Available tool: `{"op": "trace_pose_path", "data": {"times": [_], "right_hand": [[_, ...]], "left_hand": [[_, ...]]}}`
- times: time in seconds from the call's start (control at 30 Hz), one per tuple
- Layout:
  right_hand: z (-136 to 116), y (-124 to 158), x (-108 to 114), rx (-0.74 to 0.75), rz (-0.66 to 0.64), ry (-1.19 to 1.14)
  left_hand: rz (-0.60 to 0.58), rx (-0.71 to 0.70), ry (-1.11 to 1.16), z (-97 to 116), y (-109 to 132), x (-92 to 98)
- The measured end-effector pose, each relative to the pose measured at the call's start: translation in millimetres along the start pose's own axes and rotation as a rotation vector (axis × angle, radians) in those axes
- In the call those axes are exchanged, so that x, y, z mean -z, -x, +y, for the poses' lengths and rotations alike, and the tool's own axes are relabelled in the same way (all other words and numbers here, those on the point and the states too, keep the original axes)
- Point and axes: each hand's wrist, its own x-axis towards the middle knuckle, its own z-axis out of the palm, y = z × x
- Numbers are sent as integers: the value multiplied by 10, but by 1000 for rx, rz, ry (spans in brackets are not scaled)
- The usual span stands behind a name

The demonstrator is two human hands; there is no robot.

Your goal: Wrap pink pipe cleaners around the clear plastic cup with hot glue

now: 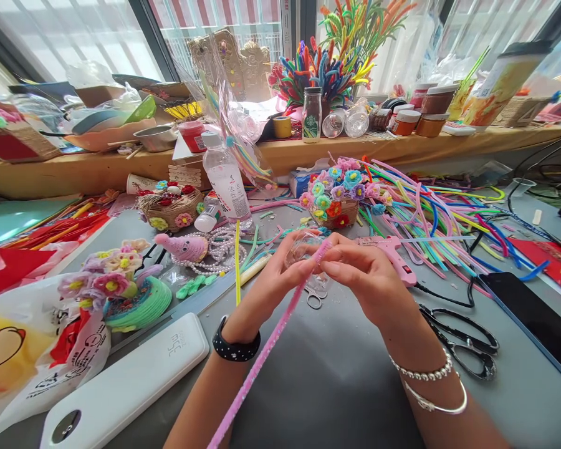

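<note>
A fuzzy pink pipe cleaner [262, 355] runs from between my fingertips down toward the bottom edge of the view. My left hand [287, 267] pinches it near its upper end, thumb in front. On the right, my right hand [362, 271] has its thumb and fingers closed on that same end. Behind the left fingers shows a clear, shiny plastic piece [302, 246]; whether the hand holds it, I cannot tell. Just under the hands lie small scissors [315, 300], partly hidden. A pink glue gun [395, 259] rests behind my right hand.
Black-handled scissors [467, 343] and a phone [537, 324] lie at right, a white power bank [131, 386] at left. A plastic bottle [227, 181], a flower basket [339, 212] and loose pipe cleaners [430, 218] stand farther back, below a crowded ledge [378, 148].
</note>
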Motion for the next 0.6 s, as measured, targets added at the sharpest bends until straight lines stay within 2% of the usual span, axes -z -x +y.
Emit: {"op": "trace_pose_path", "data": {"times": [0.17,0.33,0.5,0.6], "right_hand": [[18,-22,32,-39,-26,17],[15,-25,64,-51,-73,-24],[10,-22,43,-34,-63,-54],[16,-21,38,-27,-53,-68]], "left_hand": [[46,-43,-26,-78,-68,39],[21,-99,-74,-64,-44,57],[9,-149,-127,-22,24,41],[9,-133,-119,-29,14,37]]}}
